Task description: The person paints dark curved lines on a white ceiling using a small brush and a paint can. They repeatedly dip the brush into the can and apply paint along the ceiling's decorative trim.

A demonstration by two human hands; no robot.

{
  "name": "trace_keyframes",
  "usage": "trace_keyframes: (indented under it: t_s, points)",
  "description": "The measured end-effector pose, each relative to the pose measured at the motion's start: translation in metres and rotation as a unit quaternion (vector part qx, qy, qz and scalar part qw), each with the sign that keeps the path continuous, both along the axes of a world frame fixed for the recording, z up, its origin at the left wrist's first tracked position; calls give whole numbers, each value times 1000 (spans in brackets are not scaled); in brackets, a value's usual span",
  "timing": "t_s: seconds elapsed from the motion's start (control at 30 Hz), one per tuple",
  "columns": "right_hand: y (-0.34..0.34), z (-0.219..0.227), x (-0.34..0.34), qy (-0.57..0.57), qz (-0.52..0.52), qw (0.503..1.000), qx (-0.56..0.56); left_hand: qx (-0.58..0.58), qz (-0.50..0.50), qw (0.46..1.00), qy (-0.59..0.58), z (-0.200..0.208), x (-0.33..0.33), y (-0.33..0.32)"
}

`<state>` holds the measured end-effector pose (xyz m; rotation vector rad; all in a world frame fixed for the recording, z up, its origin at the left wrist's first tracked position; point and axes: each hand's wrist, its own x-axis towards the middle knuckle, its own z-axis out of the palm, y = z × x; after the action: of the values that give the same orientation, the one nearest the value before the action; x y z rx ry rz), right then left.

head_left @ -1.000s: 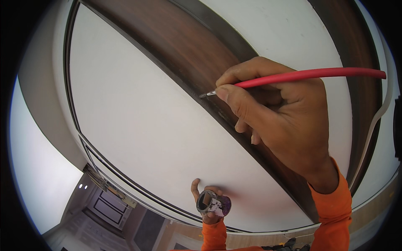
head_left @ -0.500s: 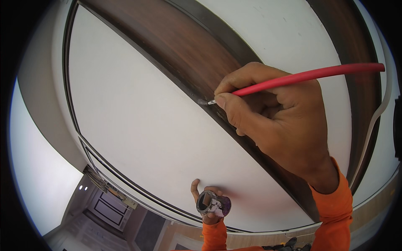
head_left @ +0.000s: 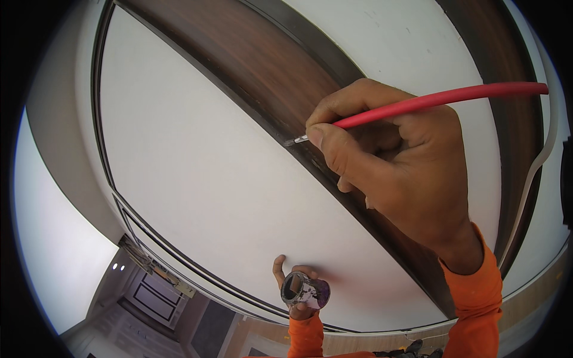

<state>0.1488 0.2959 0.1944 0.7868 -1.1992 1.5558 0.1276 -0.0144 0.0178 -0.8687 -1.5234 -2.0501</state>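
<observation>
Between the thumb and fingers of my right hand (head_left: 397,161) is a thin paintbrush (head_left: 441,102) with a red handle and a metal ferrule. Its bristle tip rests at the dark edge strip (head_left: 256,116), where the brown wood-look panel (head_left: 256,51) borders the white surface (head_left: 197,155). Lower down, my left hand (head_left: 304,271) is closed around a small paint-stained cup (head_left: 309,291), its open mouth tilted toward me. One finger of that hand stretches out against the white surface. Most of the left palm is hidden behind the cup.
A second dark brown band (head_left: 507,119) runs down the right side, with a pale cable (head_left: 540,161) beside it. Dark trim lines (head_left: 98,107) curve along the left. At lower left, a room with a framed door (head_left: 158,298) shows. Wood-toned flooring (head_left: 531,304) lies at lower right.
My right hand and the brush have shifted very slightly upward, with the tip still at the dark edge. My left hand and the cup have hardly moved.
</observation>
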Motion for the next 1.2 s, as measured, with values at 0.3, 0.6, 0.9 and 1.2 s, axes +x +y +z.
trace_keyframes:
  t_s: [0.3,0.6,0.9,1.2]
  points:
    - [-1,-1,-3,2,-37,999,7,12,-9,1000,-6,1,1,2]
    - [-2,-2,-6,11,-31,999,-13,19,-14,1000,-5,2,3,5]
    - [2,-3,-5,-9,-33,999,3,10,-19,1000,-3,3,2,3]
    - [7,-8,8,-78,24,996,32,7,-26,1000,5,3,2,2]
